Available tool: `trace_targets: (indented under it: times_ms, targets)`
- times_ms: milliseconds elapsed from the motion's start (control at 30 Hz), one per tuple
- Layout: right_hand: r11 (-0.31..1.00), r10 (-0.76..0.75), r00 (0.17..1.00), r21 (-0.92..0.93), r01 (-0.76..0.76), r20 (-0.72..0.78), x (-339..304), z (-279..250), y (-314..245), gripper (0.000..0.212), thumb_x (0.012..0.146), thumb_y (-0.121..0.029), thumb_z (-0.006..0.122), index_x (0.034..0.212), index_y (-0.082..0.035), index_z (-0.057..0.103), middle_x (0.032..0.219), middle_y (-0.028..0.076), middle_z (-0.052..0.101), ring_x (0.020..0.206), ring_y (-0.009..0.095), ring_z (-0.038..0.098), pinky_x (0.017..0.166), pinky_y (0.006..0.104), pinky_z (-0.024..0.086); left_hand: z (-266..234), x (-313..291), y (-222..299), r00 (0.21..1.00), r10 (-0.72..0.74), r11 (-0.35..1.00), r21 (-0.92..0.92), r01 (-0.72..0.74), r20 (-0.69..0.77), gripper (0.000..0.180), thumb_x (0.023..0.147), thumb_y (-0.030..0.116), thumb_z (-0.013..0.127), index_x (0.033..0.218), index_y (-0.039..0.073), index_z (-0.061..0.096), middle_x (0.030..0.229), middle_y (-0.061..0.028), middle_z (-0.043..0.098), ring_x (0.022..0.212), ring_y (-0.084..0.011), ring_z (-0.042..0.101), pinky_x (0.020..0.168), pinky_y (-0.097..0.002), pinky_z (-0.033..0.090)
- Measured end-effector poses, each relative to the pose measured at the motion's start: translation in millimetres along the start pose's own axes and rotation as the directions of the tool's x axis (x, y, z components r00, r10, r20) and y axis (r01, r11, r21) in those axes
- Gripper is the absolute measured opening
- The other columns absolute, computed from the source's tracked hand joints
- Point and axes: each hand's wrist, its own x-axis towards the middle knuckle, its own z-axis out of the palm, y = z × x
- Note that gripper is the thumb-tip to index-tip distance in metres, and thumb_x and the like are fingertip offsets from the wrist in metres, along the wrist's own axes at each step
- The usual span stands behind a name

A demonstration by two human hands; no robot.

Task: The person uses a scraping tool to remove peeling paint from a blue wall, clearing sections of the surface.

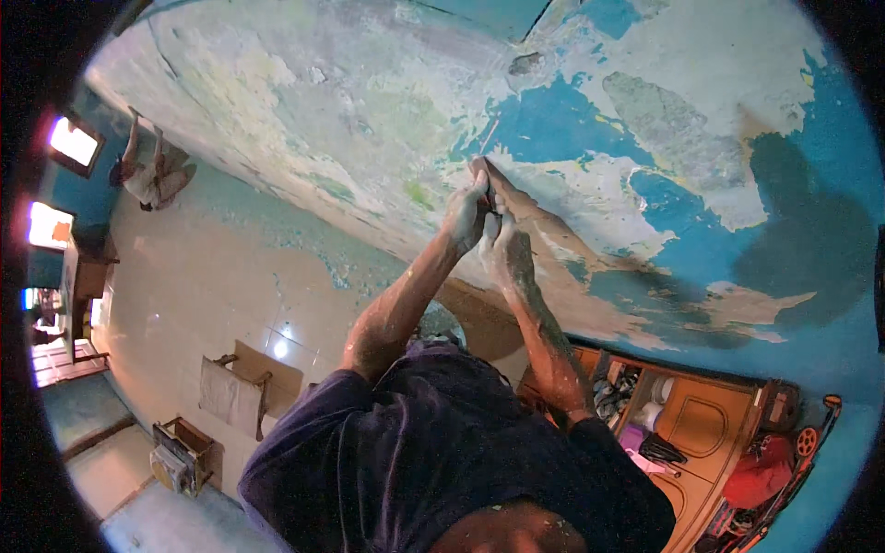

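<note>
Both my arms reach out to a wall (304,120) whose blue paint has come off in large patches, leaving pale plaster. My left hand (466,210) is closed around a slim, dark-handled scraper (490,200), mostly covered by the fingers. Just below and to its right, my right hand (503,241) also grips the tool's handle end. The tool's far tip seems to meet the wall at the edge of a blue paint patch (562,124). Pale dust coats both hands and forearms. The blade itself is too hidden to make out.
Paint flakes (336,269) litter the tiled floor (184,286) along the wall. Another person (155,175) crouches by the wall at far left. Two low stools (230,394) (182,459) stand on the floor. A wooden cabinet (705,419) holding assorted goods stands at right, beside a red bag (761,475).
</note>
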Motion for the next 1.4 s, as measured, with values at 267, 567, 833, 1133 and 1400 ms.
trace_targets:
  times_ms: [267, 567, 833, 1133, 1400]
  targets:
    - [0.951, -0.195, 0.928, 0.172, 0.258, -0.317, 19.4, 8.1, 11.2, 0.032, 0.093, -0.030, 0.041, 0.095, 0.000, 0.051, 0.065, 0.025, 0.058, 0.060, 0.042, 0.059, 0.052, 0.0480, 0.044, 13.7, -3.3, -3.5, 0.991, 0.047, 0.995, 0.078, -0.058, 0.125, 0.037, 0.094, 0.039, 0.045, 0.078, 0.007, 0.052, 0.068, -0.0059, 0.056, 0.060, -0.0171, 0.055, 0.061, -0.0292, 0.046]
    - [0.996, -0.069, 0.992, 0.045, 0.074, -0.107, 4.6, 20.4, 21.5, 0.030, 0.092, -0.024, 0.042, 0.104, 0.002, 0.051, 0.087, 0.029, 0.059, 0.077, 0.044, 0.058, 0.065, 0.0488, 0.046, -3.3, 5.0, -6.3, 0.992, 0.089, 0.990, 0.101, -0.097, 0.085, 0.029, 0.094, 0.034, 0.048, 0.083, 0.008, 0.057, 0.070, -0.0042, 0.058, 0.062, -0.0139, 0.056, 0.057, -0.0284, 0.044]
    - [0.667, 0.030, 0.978, 0.724, -0.174, 0.208, 26.5, 47.0, 13.0, 0.027, 0.092, -0.024, 0.045, 0.099, 0.002, 0.052, 0.067, 0.011, 0.055, 0.059, 0.022, 0.056, 0.055, 0.0343, 0.042, -32.7, -28.3, 16.9, 0.991, 0.115, 0.829, 0.544, -0.132, 0.065, 0.027, 0.093, 0.030, 0.050, 0.088, 0.006, 0.061, 0.069, -0.0004, 0.058, 0.059, -0.0084, 0.055, 0.054, -0.0243, 0.045]
    - [0.796, 0.068, 0.952, 0.592, 0.128, -0.298, 43.8, 83.0, -33.8, 0.024, 0.093, -0.020, 0.042, 0.099, 0.001, 0.051, 0.080, 0.025, 0.058, 0.075, 0.039, 0.060, 0.063, 0.0430, 0.045, -42.4, -7.3, 50.5, 0.963, 0.190, 0.860, 0.440, -0.258, 0.194, 0.024, 0.095, 0.025, 0.047, 0.089, 0.006, 0.060, 0.076, 0.0008, 0.059, 0.066, -0.0071, 0.054, 0.061, -0.0220, 0.045]
    - [0.968, 0.108, 0.926, 0.250, -0.016, -0.361, 47.4, 79.0, -46.3, 0.027, 0.094, -0.024, 0.039, 0.103, 0.000, 0.044, 0.079, 0.030, 0.058, 0.066, 0.045, 0.058, 0.051, 0.0505, 0.043, -37.2, 3.7, 51.9, 0.966, 0.101, 0.969, 0.198, -0.151, 0.239, 0.024, 0.094, 0.023, 0.049, 0.082, 0.007, 0.061, 0.070, 0.0009, 0.058, 0.060, -0.0070, 0.052, 0.055, -0.0216, 0.043]
